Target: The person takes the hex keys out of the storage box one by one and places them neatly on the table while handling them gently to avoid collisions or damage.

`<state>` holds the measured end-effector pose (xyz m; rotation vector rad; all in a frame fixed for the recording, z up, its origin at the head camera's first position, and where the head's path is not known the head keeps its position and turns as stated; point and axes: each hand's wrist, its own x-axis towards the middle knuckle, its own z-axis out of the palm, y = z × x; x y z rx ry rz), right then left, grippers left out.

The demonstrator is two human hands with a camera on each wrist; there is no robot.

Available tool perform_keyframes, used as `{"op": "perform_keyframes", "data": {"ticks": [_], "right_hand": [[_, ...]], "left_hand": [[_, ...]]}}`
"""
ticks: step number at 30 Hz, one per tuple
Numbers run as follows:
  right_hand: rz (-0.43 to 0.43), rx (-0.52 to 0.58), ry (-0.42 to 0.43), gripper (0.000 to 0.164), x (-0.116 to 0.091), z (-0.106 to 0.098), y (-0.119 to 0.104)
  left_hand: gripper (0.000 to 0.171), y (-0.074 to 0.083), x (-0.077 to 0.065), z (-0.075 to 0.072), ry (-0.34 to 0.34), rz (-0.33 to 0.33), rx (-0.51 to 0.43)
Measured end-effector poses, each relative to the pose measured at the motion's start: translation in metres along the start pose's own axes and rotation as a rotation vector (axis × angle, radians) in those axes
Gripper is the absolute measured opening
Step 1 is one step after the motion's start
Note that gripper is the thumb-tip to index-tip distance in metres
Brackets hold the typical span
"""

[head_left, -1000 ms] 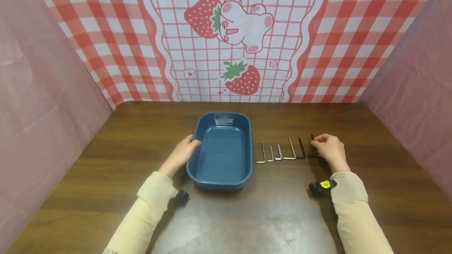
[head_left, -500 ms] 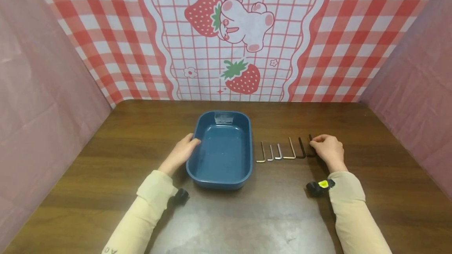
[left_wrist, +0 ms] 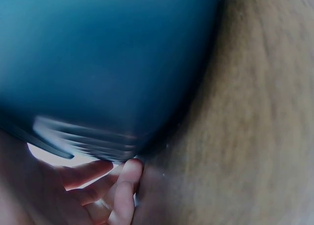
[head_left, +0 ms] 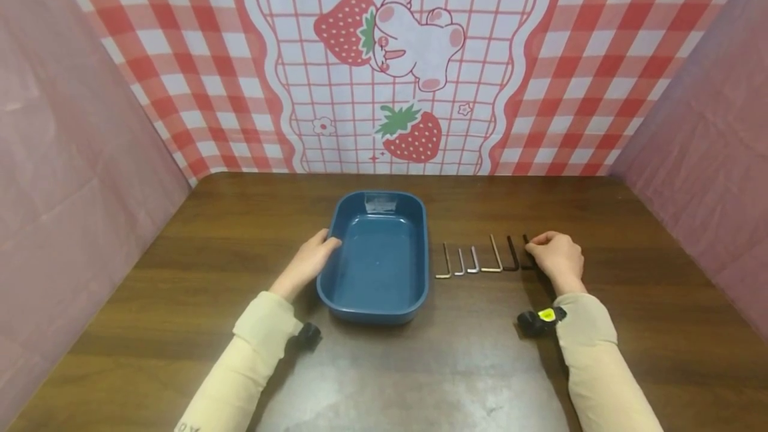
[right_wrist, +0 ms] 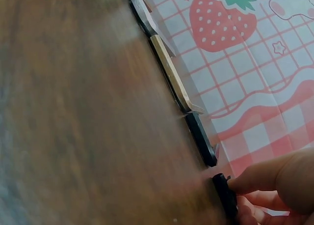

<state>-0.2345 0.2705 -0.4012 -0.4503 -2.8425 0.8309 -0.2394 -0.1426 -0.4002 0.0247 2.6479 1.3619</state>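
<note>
In the head view, my left hand [head_left: 309,260] grips the left side of a deep blue plastic tray [head_left: 378,265], its thumb over the rim. The left wrist view shows the fingers [left_wrist: 128,172] bent against the tray's outer wall. To the right, my right hand [head_left: 559,257] pinches a black hex key [right_wrist: 224,195] at the right end of a row, partly hidden by the fingers. Beside it lie another black hex key [head_left: 513,253], a larger gold hex key [head_left: 497,253], two small silver hex keys [head_left: 474,260] and a thin bronze hex key [head_left: 447,262].
The wooden table [head_left: 420,365] carries the tray and the row of hex keys just right of it. A red-and-white checked cloth [head_left: 576,85] with strawberries hangs behind, and pink cloths [head_left: 78,152] hang at both sides.
My right hand has shifted slightly left with the black hex key, bringing it closer to the neighbouring black one. My left hand and the tray have stayed in place.
</note>
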Motion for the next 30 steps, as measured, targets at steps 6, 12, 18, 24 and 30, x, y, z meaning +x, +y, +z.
{"op": "perform_keyframes", "data": {"ticks": [6,12,18,24,30], "right_hand": [[0.015,0.003,-0.003,0.032,0.0,0.0,0.0],[0.04,0.014,-0.011,0.034,-0.003,-0.002,0.0],[0.025,0.009,0.002,0.034,-0.007,-0.005,-0.002],[-0.033,-0.015,-0.034,0.035,-0.015,-0.008,-0.009],[-0.16,-0.08,-0.12,0.048,-0.024,-0.021,-0.012]], "left_hand": [[0.051,-0.001,0.001,0.0,-0.005,-0.002,0.012],[0.05,0.0,0.002,0.003,-0.004,0.002,0.017],[0.05,0.003,0.001,0.004,0.024,0.01,0.027],[0.048,0.004,-0.002,0.002,0.092,0.01,0.028],[0.05,0.004,-0.005,-0.007,0.053,0.011,0.003]]}}
